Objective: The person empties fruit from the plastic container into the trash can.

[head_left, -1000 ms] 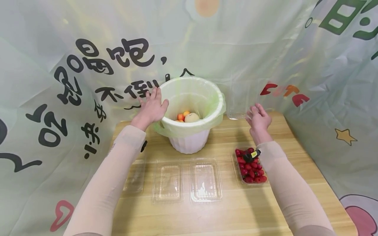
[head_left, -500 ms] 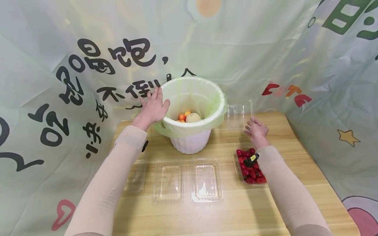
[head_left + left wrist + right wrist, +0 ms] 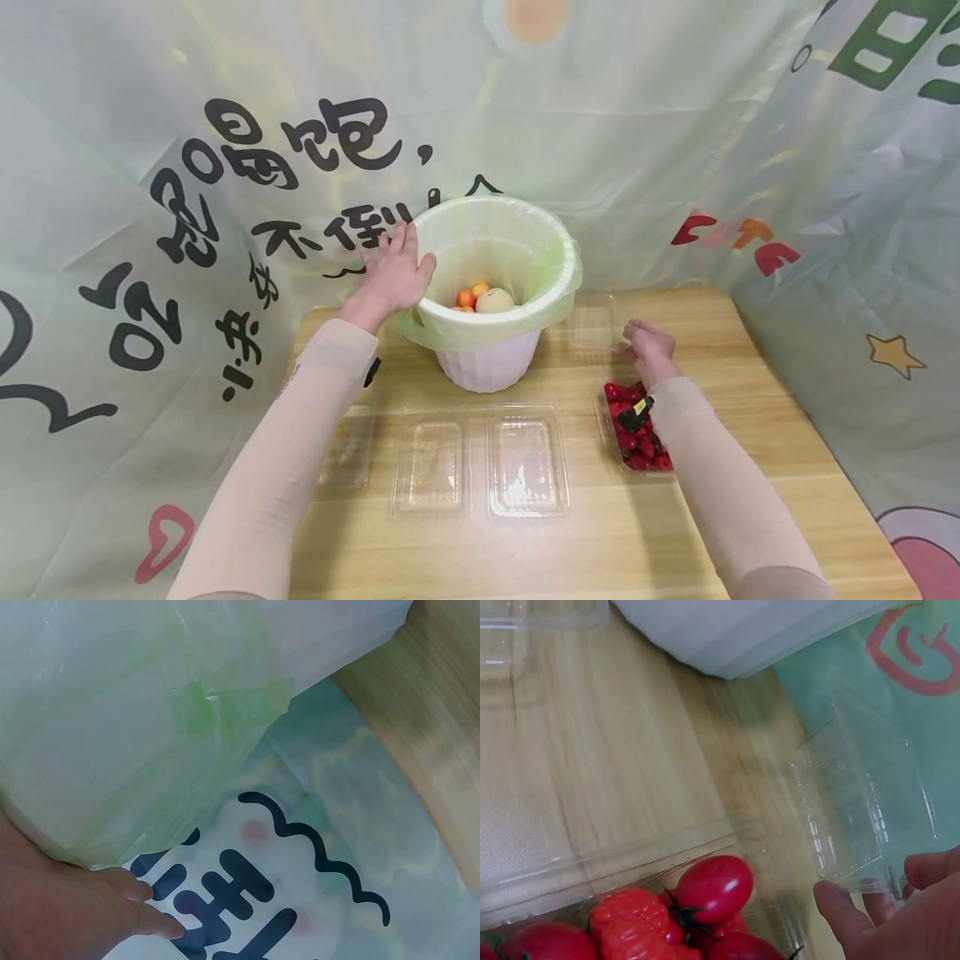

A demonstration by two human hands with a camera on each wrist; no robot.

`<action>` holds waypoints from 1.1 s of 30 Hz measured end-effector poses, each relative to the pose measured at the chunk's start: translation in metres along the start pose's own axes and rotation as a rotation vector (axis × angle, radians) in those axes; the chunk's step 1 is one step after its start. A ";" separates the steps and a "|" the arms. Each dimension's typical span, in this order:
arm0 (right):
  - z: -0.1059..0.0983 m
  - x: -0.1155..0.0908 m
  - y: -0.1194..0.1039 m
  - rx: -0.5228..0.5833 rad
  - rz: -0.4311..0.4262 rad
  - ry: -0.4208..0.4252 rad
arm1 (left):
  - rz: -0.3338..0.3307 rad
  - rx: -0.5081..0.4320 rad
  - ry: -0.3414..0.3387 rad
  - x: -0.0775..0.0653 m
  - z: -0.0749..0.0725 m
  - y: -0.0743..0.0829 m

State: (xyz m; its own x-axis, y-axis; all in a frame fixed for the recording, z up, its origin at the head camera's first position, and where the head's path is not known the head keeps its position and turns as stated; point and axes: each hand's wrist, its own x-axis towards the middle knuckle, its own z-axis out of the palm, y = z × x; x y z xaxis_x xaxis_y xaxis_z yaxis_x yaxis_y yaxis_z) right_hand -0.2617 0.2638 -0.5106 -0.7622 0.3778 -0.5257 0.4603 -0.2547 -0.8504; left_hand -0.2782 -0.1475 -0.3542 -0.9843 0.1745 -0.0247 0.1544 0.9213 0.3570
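My left hand [image 3: 395, 271] rests at the left rim of a white bucket [image 3: 487, 367] lined with a thin green bag, its fingers extended. The left wrist view shows that hand [image 3: 75, 911] against the green bag [image 3: 150, 780]. Inside the bucket lie orange fruits [image 3: 466, 298] and a pale round fruit [image 3: 495, 301]. Right of the bucket, my right hand [image 3: 649, 343] pinches the edge of a clear plastic container [image 3: 855, 802], seen faintly low at the table's back [image 3: 595, 323]. Below my right wrist sits a clear box of cherry tomatoes [image 3: 716, 889] and bumpy red berries [image 3: 634, 919].
Two clear plastic trays [image 3: 430, 467] [image 3: 528, 462] lie side by side on the wooden table [image 3: 487, 558]. A third clear tray [image 3: 348, 454] is partly behind my left forearm. A printed cloth [image 3: 622, 108] hangs behind and at both sides.
My right hand has come down and slightly toward me. The clear container, upright against the cloth a second ago, is now lowered at the table's back. My left hand stays at the rim.
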 end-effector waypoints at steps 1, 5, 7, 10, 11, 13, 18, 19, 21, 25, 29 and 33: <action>-0.001 0.001 0.002 -0.007 0.002 0.002 | 0.002 -0.002 0.001 0.000 0.000 0.000; -0.003 0.004 0.005 -0.009 0.023 0.001 | 0.000 0.005 0.002 0.001 0.001 0.001; -0.004 0.006 0.006 -0.022 0.030 -0.005 | -0.002 0.006 0.001 0.000 0.001 0.001; -0.005 0.008 0.008 -0.037 0.033 -0.018 | -0.005 0.011 -0.004 0.000 0.000 0.001; -0.006 0.008 0.009 -0.045 0.035 -0.021 | -0.006 0.012 -0.004 0.000 0.000 0.001; -0.006 0.009 0.009 -0.050 0.040 -0.023 | -0.006 0.016 -0.007 0.000 0.000 0.001; -0.006 0.011 0.011 -0.066 0.046 -0.011 | -0.007 0.017 -0.007 0.000 0.000 0.001; -0.006 0.012 0.011 -0.065 0.048 -0.010 | -0.007 0.015 -0.006 0.000 0.000 0.001; -0.006 0.013 0.011 -0.058 0.047 -0.009 | -0.008 0.016 -0.007 0.000 0.000 0.001; -0.005 0.015 0.011 -0.040 0.044 -0.005 | -0.009 0.013 -0.004 0.000 0.000 0.002; -0.004 0.016 0.011 -0.043 0.035 -0.004 | -0.009 0.011 -0.004 0.000 0.000 0.001; -0.005 0.016 0.013 -0.080 0.028 -0.005 | -0.009 0.010 -0.009 -0.001 0.000 0.002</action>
State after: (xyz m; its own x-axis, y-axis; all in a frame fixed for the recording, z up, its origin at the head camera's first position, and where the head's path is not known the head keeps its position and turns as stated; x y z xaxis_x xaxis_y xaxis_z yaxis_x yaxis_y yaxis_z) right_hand -0.2653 0.2711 -0.5297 -0.7507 0.3673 -0.5492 0.5161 -0.1930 -0.8345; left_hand -0.2770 -0.1464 -0.3534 -0.9848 0.1698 -0.0362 0.1469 0.9260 0.3478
